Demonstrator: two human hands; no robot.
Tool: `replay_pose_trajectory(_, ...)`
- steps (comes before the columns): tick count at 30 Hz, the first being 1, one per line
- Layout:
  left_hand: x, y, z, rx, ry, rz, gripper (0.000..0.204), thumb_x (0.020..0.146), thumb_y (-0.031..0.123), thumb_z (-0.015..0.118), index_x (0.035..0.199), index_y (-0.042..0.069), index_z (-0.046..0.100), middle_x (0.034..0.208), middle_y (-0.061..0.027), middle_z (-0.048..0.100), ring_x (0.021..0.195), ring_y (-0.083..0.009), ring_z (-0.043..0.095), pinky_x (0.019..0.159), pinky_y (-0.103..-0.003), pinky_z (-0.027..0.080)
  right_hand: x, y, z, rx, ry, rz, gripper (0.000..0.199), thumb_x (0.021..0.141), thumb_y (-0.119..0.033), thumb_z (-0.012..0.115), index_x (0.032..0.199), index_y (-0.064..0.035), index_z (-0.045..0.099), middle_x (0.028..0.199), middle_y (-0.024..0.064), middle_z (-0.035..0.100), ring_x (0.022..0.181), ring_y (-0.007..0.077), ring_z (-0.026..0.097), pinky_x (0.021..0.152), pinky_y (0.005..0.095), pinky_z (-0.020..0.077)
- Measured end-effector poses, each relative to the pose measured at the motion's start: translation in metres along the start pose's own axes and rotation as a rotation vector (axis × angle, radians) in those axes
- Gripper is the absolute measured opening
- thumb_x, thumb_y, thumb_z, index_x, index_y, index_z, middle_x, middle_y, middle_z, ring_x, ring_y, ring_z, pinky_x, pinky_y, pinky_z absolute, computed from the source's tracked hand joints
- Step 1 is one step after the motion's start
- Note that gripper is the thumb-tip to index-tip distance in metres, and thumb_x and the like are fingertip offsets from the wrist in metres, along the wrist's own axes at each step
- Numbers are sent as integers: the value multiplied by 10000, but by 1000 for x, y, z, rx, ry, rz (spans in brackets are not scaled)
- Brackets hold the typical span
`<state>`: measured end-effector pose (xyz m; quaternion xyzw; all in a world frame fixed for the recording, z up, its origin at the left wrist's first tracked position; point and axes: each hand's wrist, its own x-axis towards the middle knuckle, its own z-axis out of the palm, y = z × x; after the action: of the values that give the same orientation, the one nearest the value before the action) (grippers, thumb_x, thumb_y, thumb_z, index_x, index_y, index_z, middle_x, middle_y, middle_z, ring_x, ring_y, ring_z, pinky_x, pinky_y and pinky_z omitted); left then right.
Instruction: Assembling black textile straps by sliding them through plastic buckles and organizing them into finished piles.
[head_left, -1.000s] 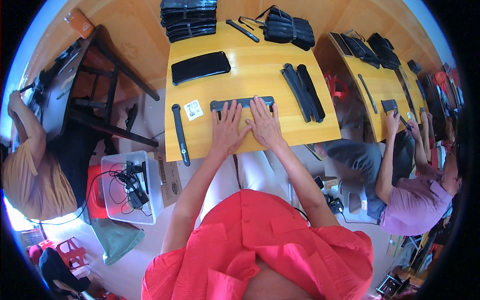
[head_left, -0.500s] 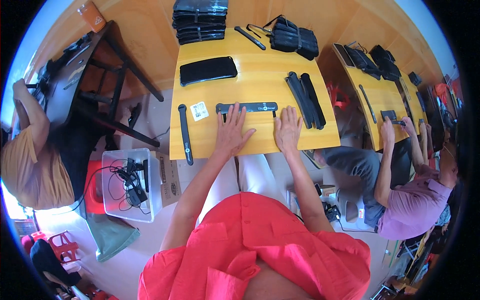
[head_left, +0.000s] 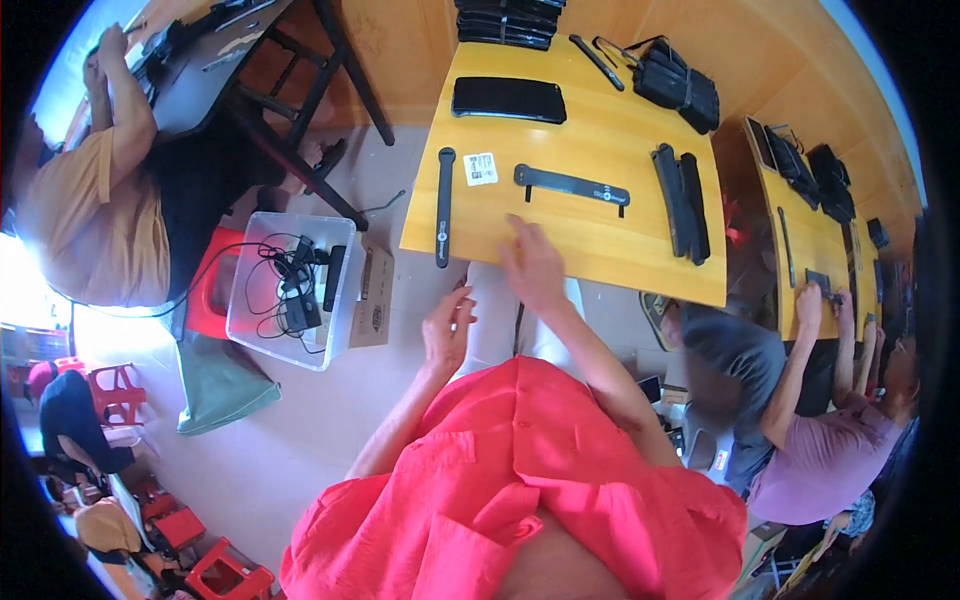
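Observation:
My right hand (head_left: pixel 533 266) is over the front edge of the yellow wooden table (head_left: pixel 590 245), fingers stretched forward and holding nothing. My left hand (head_left: pixel 447 328) is off the table above my lap, its fingers loosely curled and apart, with nothing visible in them. Beyond my right hand lies a black strap (head_left: pixel 572 184) with a rounded end, a small light print and two short black tabs sticking out from its near side. A second black strap (head_left: pixel 444 208) lies lengthwise at the left, beside a square white printed label (head_left: pixel 480 169).
A flat black padded piece (head_left: pixel 508 100) lies farther back. Several long black strips (head_left: pixel 682 205) lie at the right. Behind are black stacks (head_left: pixel 510 25) and a tied black bundle (head_left: pixel 677 85). A clear bin (head_left: pixel 290 345) with cables stands left; people sit at both sides.
Both hands have left the strap: the left drew back off the table, and the right moved left and back to the front edge. The view has shifted, so the table appears farther right.

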<state>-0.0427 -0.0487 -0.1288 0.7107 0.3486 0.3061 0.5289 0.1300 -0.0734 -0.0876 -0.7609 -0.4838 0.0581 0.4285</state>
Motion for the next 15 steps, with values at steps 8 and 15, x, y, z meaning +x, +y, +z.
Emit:
replay_pose_trajectory(8, -21, -15, -39, -120, 233, -203, 236, 924, 112, 458, 1100, -14, 554, 831, -94, 621, 662, -128, 607, 612, -241, 501, 18, -47, 61, -236, -363, 172, 672, 770, -339, 606, 1300, -35, 324, 958, 206, 585, 806, 371, 600, 700, 482, 459)
replay_pose_trajectory(15, 9, 29, -30, -478, 81, -426, 310, 925, 252, 481, 1073, -5, 570, 845, -84, 623, 727, -144, 609, 647, -247, 493, 4, -33, 19, 285, -263, 249, 471, 799, -168, 580, 1225, -11, 454, 698, 83, 553, 582, 213, 568, 512, 351, 446)
